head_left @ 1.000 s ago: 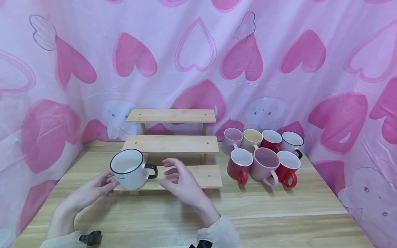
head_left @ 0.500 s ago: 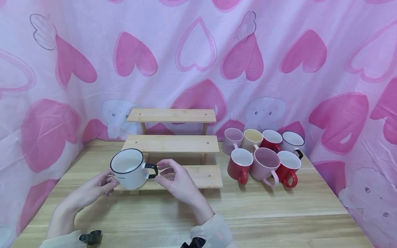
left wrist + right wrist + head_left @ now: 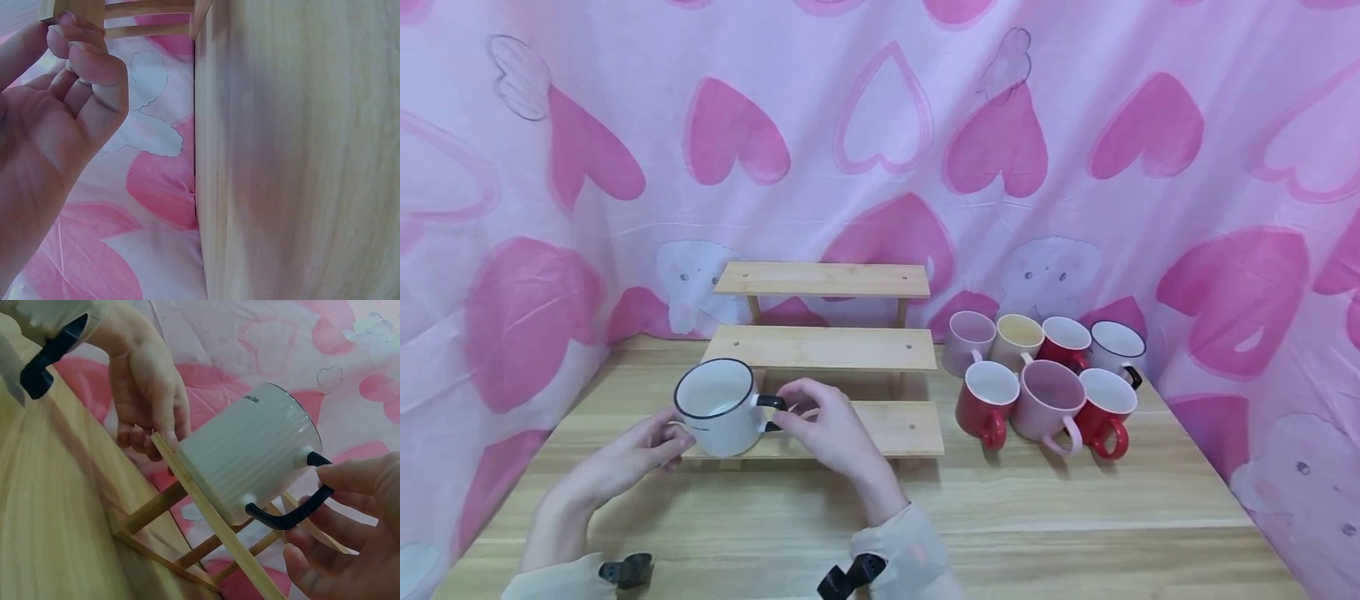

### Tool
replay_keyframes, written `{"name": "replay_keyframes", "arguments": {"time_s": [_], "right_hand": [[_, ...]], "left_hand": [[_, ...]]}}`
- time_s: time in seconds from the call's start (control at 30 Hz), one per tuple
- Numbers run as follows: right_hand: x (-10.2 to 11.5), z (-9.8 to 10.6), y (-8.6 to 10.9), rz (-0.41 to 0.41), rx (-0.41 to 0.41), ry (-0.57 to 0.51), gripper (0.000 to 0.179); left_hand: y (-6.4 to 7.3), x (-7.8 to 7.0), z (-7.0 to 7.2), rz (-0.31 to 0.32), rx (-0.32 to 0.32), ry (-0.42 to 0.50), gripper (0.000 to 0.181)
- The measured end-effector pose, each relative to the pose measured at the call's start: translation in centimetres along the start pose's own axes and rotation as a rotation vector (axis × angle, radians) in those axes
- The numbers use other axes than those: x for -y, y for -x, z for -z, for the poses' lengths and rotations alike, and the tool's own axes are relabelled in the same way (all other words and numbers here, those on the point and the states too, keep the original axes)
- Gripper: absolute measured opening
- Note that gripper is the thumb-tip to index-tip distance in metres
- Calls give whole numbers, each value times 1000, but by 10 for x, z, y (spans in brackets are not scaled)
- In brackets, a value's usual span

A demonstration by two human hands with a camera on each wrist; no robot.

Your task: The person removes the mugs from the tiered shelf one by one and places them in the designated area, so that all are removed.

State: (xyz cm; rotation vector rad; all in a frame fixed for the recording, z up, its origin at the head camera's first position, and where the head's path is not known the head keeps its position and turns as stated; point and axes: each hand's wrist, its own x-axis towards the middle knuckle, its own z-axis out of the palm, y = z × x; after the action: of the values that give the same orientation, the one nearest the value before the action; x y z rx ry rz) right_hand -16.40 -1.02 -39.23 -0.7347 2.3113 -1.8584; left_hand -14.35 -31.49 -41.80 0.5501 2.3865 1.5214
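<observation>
A white mug with a dark rim and black handle (image 3: 718,412) stands upright at the left end of the lowest step of a three-tier wooden shelf (image 3: 827,346). My right hand (image 3: 831,429) is at its handle; in the right wrist view the thumb lies on the black loop and the other fingers are bent behind it. Beside the mug's base, my left hand (image 3: 640,450) grips the left end of the bottom board. In the left wrist view its curled fingertips (image 3: 87,59) meet the board's end; the mug is out of that view.
Several mugs cluster right of the shelf on the wooden table (image 3: 1037,533): red ones (image 3: 988,400), pink ones (image 3: 1047,396), a cream one (image 3: 1017,340) and another white one with a black handle (image 3: 1116,346). A pink heart-patterned cloth (image 3: 880,150) hangs behind and at the sides.
My right hand has moved left to the mug's handle and taken it between thumb and fingers. The left hand and mug stay in place; the head view has shifted slightly.
</observation>
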Motion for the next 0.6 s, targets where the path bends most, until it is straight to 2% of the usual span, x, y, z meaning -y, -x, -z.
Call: {"name": "replay_keyframes", "arguments": {"time_s": [0.13,0.3,0.6], "right_hand": [[0,-2,-8,42,33,33,14],[2,-2,-11,63,69,108,11],[3,-5,-7,50,5,190,12]], "left_hand": [[5,-3,5,51,-6,-1,29],[7,-2,7,49,-19,-21,26],[2,0,2,74,-14,-13,28]]}}
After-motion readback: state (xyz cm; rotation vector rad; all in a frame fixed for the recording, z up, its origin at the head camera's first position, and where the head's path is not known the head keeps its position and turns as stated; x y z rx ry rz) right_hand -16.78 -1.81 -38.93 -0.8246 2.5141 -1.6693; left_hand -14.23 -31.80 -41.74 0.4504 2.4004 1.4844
